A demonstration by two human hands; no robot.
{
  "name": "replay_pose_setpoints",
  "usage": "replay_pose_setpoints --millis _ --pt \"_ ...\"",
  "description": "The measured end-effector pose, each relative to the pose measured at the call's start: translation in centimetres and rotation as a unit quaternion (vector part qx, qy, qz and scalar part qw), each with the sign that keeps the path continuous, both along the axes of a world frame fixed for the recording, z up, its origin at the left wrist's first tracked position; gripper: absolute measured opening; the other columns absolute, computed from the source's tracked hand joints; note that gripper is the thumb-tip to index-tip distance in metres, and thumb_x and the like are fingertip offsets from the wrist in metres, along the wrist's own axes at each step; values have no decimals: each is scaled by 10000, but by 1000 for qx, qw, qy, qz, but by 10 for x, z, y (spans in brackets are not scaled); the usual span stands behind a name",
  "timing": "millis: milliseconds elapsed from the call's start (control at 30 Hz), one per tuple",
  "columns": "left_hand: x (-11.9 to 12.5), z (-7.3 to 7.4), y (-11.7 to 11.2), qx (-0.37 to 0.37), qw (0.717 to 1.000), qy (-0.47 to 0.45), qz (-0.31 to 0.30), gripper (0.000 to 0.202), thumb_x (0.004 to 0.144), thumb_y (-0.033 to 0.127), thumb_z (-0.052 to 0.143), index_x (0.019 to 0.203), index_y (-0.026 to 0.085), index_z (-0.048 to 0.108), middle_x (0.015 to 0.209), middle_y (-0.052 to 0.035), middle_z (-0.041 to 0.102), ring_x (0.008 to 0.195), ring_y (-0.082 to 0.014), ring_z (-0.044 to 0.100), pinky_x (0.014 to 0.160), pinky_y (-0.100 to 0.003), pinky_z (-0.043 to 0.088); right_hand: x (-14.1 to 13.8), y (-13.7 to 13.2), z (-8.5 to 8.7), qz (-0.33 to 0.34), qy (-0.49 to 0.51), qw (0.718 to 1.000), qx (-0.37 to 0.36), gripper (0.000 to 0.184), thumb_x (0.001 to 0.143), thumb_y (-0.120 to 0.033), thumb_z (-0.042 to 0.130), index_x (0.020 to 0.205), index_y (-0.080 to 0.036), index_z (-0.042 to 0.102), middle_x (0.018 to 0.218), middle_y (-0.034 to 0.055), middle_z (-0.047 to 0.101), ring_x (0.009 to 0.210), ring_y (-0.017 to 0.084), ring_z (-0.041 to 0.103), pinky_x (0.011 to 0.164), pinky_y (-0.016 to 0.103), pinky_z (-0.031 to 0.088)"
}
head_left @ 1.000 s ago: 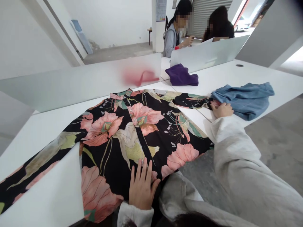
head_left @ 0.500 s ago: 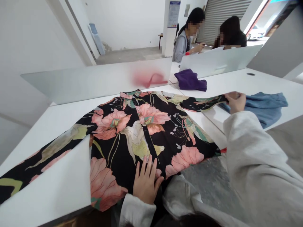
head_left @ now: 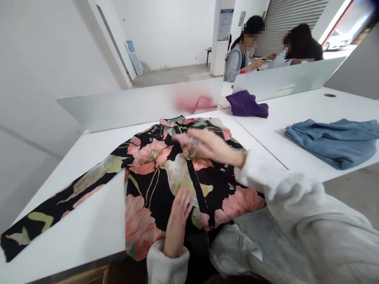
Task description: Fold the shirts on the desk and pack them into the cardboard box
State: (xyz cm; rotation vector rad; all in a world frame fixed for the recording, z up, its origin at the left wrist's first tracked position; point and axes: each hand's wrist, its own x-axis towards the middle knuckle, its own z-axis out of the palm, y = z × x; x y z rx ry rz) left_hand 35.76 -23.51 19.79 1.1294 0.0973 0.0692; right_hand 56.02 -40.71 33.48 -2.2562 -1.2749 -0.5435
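A black floral blouse (head_left: 174,177) with large pink flowers lies front up on a white table (head_left: 97,213), its collar at the far side. One long sleeve (head_left: 83,181) stretches out to the left. On the right side no sleeve reaches outward; my right forearm hides part of that side. Blurred by motion, my right hand (head_left: 211,146) is over the chest of the blouse, its fingers stretched toward the button front, with nothing seen in them. My left hand (head_left: 179,217), fingers extended, is at the lower front beside the button placket.
A blue folded cloth (head_left: 334,142) lies at the right, and a purple cloth (head_left: 247,104) further back. Frosted dividers (head_left: 139,104) cross the table's far side, with a blurred red item behind one. Two people (head_left: 245,51) sit beyond.
My right hand has left the outstretched right sleeve end and come left over the chest; that sleeve no longer points outward. My left hand has tilted onto its side. The view has shifted slightly.
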Motion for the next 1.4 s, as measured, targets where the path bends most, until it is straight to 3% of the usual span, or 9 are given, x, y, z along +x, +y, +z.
replay_pose_setpoints --millis 133,300,433,600,733,867,1067,1267,1400 --pt "15 6 18 -180 978 72 75 349 898 379 481 1203 288 623 1424 -65 487 1325 -252 428 1125 -456 286 -23 19 -34 134 2 976 -173 560 932 -446 461 1417 -169 420 1472 129 402 1388 279 301 1093 512 287" --pt "18 13 24 -304 940 130 87 375 928 338 385 1181 227 639 1374 -98 534 1310 -237 447 1140 -436 257 43 -22 -56 14 50 982 -182 416 950 -341 423 1304 -166 555 1368 136 521 1274 250 470 1051 439 374" --pt "18 16 21 -298 939 139 97 382 932 302 360 1171 220 646 1390 -80 520 1318 -231 435 1158 -424 228 87 -62 -78 -141 84 970 -178 424 914 -198 398 1309 -139 541 1307 137 570 1203 247 530 993 396 434" --pt "19 12 23 -275 950 125 78 391 919 310 367 1185 245 646 1429 -49 482 1356 -233 381 1172 -432 196 97 -87 -109 -213 62 954 -200 565 809 -102 448 1373 -128 468 1429 131 456 1278 253 454 988 378 419" --pt "18 9 26 -247 961 110 59 387 909 324 393 1203 266 638 1469 -30 433 1383 -241 331 1175 -449 174 105 -97 -110 -267 30 942 -202 405 891 -165 391 1245 -200 585 1271 116 605 1102 248 585 884 369 436" --pt "17 6 28 -222 968 105 49 385 907 346 403 1205 279 639 1486 -29 407 1395 -248 305 1172 -463 175 115 -112 -110 -388 66 901 -185 403 927 -237 353 1257 -176 577 1011 125 711 873 257 655 754 362 451" --pt "17 3 30 -206 973 98 46 387 897 380 430 1210 283 637 1476 -41 421 1401 -264 288 1170 -485 164 116 -124 -125 -331 26 930 -159 450 932 -221 331 1350 -177 495 1363 129 529 1121 254 560 852 374 423" --pt "15 -1 32 -212 972 93 39 400 920 380 389 1228 286 625 1468 -32 434 1411 -254 265 1182 -473 118 118 -130 -122 -337 47 927 -157 393 953 -280 319 1203 -180 604 1107 117 676 1020 243 580 777 345 389" --pt "15 -1 33 -221 970 92 46 412 923 381 377 1238 271 618 1470 -39 432 1416 -257 254 1183 -477 102 122 -138 -121 -399 54 905 -137 362 926 -260 341 1036 -165 672 932 145 695 904 255 594 724 342 365"
